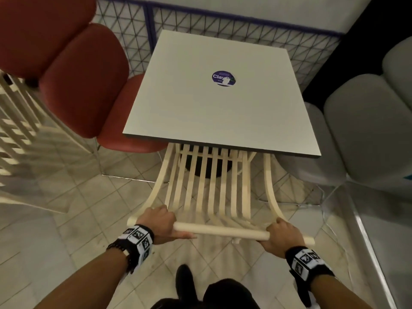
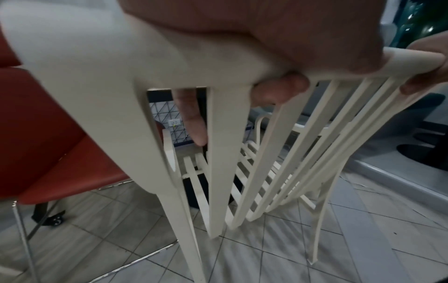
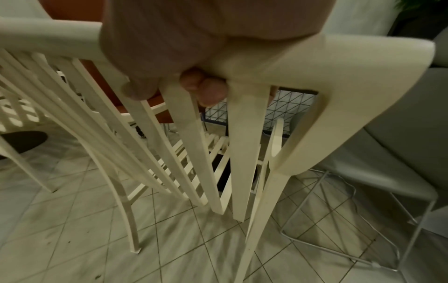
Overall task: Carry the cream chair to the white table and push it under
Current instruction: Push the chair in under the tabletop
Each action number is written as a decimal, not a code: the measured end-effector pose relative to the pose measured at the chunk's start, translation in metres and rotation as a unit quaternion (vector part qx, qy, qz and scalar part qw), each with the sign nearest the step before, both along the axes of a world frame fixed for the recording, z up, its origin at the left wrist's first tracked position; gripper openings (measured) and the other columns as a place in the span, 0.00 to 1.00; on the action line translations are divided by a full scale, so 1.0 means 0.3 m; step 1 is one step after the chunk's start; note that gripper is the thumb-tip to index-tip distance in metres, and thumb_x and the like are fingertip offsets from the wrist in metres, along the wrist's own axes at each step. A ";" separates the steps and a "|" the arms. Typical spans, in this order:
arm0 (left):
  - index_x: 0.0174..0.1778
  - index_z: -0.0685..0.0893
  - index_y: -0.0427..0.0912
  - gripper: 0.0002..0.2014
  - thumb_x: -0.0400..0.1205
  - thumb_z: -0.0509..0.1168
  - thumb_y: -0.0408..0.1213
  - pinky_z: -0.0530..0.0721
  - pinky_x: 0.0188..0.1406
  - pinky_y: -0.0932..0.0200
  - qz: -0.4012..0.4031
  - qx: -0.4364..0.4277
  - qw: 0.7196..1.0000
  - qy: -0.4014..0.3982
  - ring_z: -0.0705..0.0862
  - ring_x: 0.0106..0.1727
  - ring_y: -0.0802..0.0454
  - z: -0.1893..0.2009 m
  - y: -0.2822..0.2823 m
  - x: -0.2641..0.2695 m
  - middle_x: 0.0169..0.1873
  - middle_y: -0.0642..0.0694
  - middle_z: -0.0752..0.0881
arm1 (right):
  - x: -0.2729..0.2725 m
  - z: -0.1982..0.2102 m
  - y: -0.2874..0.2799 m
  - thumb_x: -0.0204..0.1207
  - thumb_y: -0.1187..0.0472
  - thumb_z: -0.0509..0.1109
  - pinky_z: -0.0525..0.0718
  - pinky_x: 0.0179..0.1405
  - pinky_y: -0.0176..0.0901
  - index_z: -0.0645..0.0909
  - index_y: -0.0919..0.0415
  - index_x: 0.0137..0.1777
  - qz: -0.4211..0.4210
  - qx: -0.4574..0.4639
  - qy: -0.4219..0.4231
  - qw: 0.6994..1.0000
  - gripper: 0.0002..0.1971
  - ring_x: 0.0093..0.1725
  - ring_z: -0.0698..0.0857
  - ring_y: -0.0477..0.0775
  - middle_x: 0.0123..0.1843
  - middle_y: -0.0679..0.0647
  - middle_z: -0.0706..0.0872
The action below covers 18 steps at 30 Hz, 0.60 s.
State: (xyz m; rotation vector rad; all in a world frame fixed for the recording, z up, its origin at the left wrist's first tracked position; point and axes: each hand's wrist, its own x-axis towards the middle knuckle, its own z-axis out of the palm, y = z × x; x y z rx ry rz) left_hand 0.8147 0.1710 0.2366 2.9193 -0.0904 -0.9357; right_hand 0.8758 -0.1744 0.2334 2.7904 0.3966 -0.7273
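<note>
The cream chair (image 1: pixel 214 192) with a slatted back stands in front of me, its seat tucked beneath the white table (image 1: pixel 200 108). Only the backrest and top rail stick out from under the table's near edge. My left hand (image 1: pixel 159 219) grips the left end of the top rail, fingers curled over it. My right hand (image 1: pixel 282 234) grips the rail's right end the same way. In the left wrist view my fingers (image 2: pixel 278 92) wrap round the chair (image 2: pixel 218 153) rail. The right wrist view shows fingertips (image 3: pixel 206 90) hooked under the chair (image 3: pixel 194 143) rail. The legs touch the tiled floor.
A red padded chair (image 1: pixel 73 74) stands at the table's left, a grey padded chair (image 1: pixel 361 130) on wire legs at its right. Another cream slatted chair (image 1: pixel 20 134) is at far left. A wire mesh fence (image 1: pixel 223 27) runs behind the table. A raised metal-edged step (image 1: pixel 367 241) borders the right.
</note>
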 end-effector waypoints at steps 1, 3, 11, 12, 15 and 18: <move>0.43 0.84 0.46 0.51 0.56 0.42 0.89 0.81 0.48 0.48 0.005 0.003 1.000 -0.002 0.82 0.49 0.46 0.000 0.005 0.019 0.51 0.43 0.84 | 0.015 0.006 0.011 0.66 0.26 0.60 0.84 0.51 0.48 0.86 0.49 0.51 -0.004 0.001 -0.002 1.000 0.30 0.52 0.86 0.56 0.52 0.51 0.83; 0.44 0.84 0.46 0.50 0.57 0.44 0.89 0.79 0.48 0.47 0.009 0.006 1.000 0.000 0.82 0.51 0.46 0.006 0.013 0.049 0.51 0.43 0.83 | 0.039 0.013 0.026 0.67 0.28 0.60 0.84 0.50 0.49 0.87 0.50 0.51 -0.002 0.004 -0.006 1.000 0.29 0.52 0.86 0.56 0.51 0.51 0.83; 0.54 0.85 0.46 0.53 0.58 0.43 0.89 0.81 0.50 0.48 0.001 0.006 1.000 0.016 0.82 0.53 0.46 -0.019 -0.007 -0.021 0.55 0.43 0.83 | -0.031 -0.007 -0.011 0.65 0.26 0.56 0.86 0.51 0.51 0.87 0.49 0.50 0.003 -0.010 -0.002 1.000 0.32 0.51 0.87 0.57 0.51 0.52 0.83; 0.54 0.84 0.46 0.54 0.58 0.42 0.89 0.80 0.48 0.49 -0.002 0.007 1.000 0.017 0.83 0.53 0.46 -0.022 -0.011 -0.032 0.55 0.43 0.82 | -0.039 -0.014 -0.021 0.64 0.25 0.53 0.86 0.50 0.51 0.88 0.50 0.48 0.002 -0.007 -0.005 1.000 0.34 0.50 0.87 0.57 0.50 0.52 0.84; 0.53 0.84 0.47 0.53 0.57 0.42 0.89 0.79 0.45 0.48 0.000 0.014 1.000 0.008 0.84 0.52 0.45 -0.034 -0.018 -0.040 0.55 0.42 0.82 | -0.038 -0.009 -0.028 0.61 0.25 0.53 0.86 0.47 0.51 0.88 0.50 0.45 0.001 0.003 -0.002 1.000 0.34 0.47 0.88 0.56 0.47 0.51 0.85; 0.52 0.85 0.48 0.54 0.56 0.41 0.90 0.81 0.49 0.47 0.004 0.020 1.000 -0.009 0.84 0.54 0.45 -0.046 -0.016 -0.041 0.54 0.43 0.83 | -0.027 -0.007 -0.031 0.62 0.25 0.58 0.82 0.37 0.49 0.86 0.51 0.40 0.027 0.023 0.014 0.999 0.31 0.43 0.87 0.55 0.42 0.48 0.86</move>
